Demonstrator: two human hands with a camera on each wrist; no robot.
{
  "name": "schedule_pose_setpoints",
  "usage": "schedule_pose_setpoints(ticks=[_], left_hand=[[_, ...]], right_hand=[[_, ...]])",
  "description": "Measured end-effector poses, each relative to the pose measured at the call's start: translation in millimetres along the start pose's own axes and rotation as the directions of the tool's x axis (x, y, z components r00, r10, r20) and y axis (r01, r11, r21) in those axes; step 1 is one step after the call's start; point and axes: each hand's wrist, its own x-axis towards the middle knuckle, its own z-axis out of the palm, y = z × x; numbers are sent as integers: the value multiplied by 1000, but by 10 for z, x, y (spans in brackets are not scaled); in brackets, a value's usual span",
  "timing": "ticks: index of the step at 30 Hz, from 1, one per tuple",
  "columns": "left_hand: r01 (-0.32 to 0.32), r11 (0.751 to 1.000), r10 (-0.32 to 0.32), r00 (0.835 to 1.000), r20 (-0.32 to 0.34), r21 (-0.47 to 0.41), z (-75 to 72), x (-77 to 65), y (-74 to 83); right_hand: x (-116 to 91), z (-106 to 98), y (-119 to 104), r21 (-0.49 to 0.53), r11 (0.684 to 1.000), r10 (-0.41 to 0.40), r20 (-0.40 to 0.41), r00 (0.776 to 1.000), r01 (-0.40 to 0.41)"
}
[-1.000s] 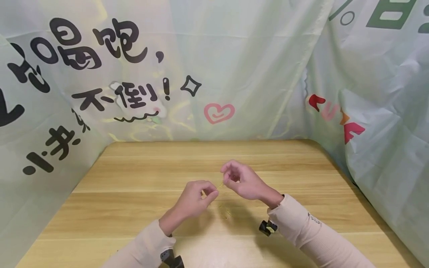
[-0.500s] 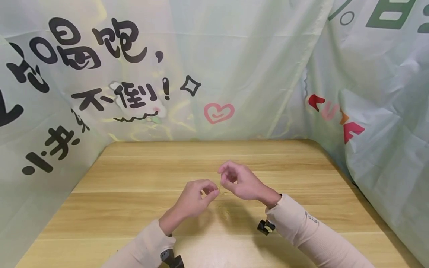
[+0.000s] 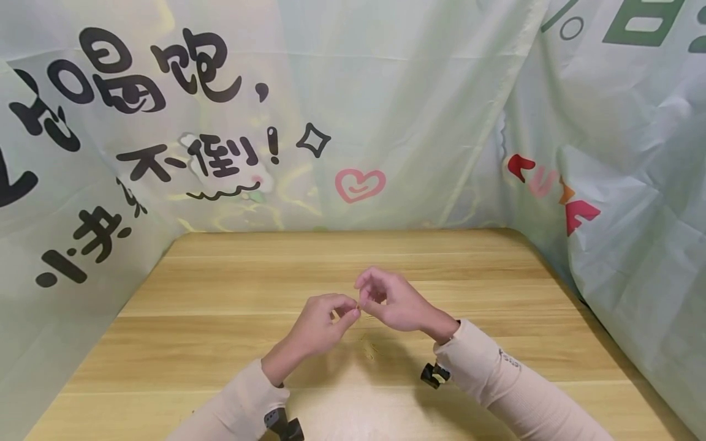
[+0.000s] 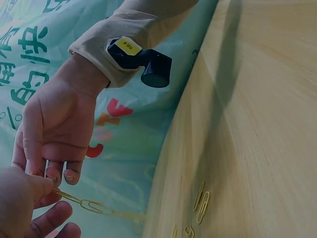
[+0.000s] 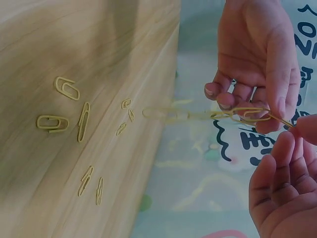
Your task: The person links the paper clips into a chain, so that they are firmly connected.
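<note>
The left hand pinches the top of a gold paper clip chain, dangling above the table. The right hand seems to pinch a clip just beside it. Best to keep the left fingers still and slide the wire gently. Loose clips lie below.

Gold paper clips; beige sleeves; tan wood-grained table.
</note>
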Motion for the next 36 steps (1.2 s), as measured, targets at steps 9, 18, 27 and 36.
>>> schedule_pose_setpoints(ticks=[9, 18, 27, 36], left_hand=[[26, 1000, -26, 1000, -12, -16, -8, -12, 10], [48, 999, -49, 999, -23, -10, -32, -26, -13], [118, 990, -122, 991, -48, -72, -117, -117, -11], [198, 977, -206, 972, -115, -75, -167, -267, 6]], right_hand=[[-3, 22, -10, 10, 1000, 15, -1, 1000, -15], [3, -3, 7, -7, 1000, 10, -10, 1000, -10], [44, -36, 119, 3, 997, 75, -17, 997, -75], [75, -29, 388, -79, 980, 181, -12, 983, -182]])
